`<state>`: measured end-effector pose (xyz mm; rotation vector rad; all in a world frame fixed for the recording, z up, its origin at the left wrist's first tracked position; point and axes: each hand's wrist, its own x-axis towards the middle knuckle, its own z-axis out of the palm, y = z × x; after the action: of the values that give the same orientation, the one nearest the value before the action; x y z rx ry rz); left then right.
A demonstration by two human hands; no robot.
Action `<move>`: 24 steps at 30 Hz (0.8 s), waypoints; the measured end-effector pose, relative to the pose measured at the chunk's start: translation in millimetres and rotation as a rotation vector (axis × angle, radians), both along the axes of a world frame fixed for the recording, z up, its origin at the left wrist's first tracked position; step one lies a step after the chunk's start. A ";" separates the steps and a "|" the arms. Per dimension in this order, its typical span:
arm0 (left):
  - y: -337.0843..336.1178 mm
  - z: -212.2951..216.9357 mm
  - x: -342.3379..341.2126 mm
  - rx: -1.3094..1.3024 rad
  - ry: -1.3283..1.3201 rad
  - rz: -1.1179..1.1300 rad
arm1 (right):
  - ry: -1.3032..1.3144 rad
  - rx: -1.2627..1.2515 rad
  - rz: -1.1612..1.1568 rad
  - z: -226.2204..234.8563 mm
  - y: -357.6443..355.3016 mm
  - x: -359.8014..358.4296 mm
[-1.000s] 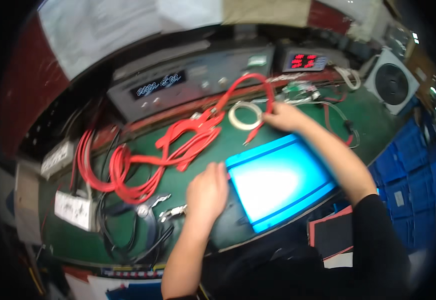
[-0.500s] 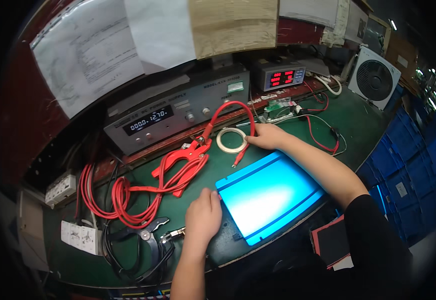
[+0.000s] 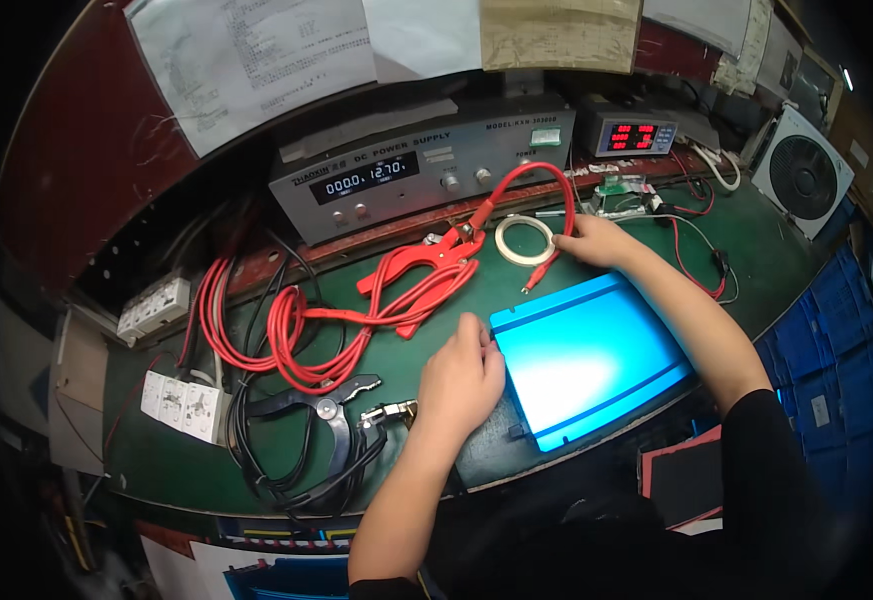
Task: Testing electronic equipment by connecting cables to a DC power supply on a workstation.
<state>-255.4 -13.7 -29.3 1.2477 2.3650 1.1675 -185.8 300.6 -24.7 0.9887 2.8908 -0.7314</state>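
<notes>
A flat, bright blue metal box [image 3: 582,355] lies on the green bench in front of me. My left hand [image 3: 464,375] is at its left side, fingers curled in against that edge; what they pinch, if anything, is hidden. Beyond the box, my right hand [image 3: 597,243] grips a thick red cable [image 3: 569,190] close to its bare metal end. That cable arches back to a large red clamp [image 3: 427,268]. Touching or just beside my right fingertips lies a cream roll of tape [image 3: 524,241].
A grey power supply [image 3: 422,165] with a lit display stands at the back. Black-handled clamps [image 3: 327,410] and coiled red cables [image 3: 287,335] lie left, beside white socket blocks [image 3: 185,405]. Back right are a red-digit meter [image 3: 632,135], a small circuit board [image 3: 625,188] and a fan [image 3: 805,172].
The whole view has shifted, so the bench appears farther right and higher. Both hands keep nearly the same places against the blue box and the red cable.
</notes>
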 end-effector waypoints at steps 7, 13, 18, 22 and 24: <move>7.9 -16.4 -16.4 -0.094 0.059 0.075 | -0.049 -0.033 -0.024 -8.0 6.3 -1.3; 3.2 -16.8 -16.5 -0.043 0.054 -0.016 | 0.020 -0.063 0.002 -8.2 3.9 -1.1; 6.1 -18.0 -21.5 0.013 -0.026 0.053 | -0.001 -0.081 -0.008 -10.0 12.1 -1.1; 0.6 -16.2 -13.4 0.048 -0.049 -0.024 | 0.039 -0.099 0.024 -10.0 8.0 -1.8; 4.3 -9.3 -19.2 -0.165 0.004 0.022 | 0.065 -0.155 0.067 -8.9 10.1 -6.3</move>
<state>-274.5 -9.3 -38.6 1.1734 2.4271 0.9534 -192.1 310.7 -33.6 0.8630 2.8514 -0.9820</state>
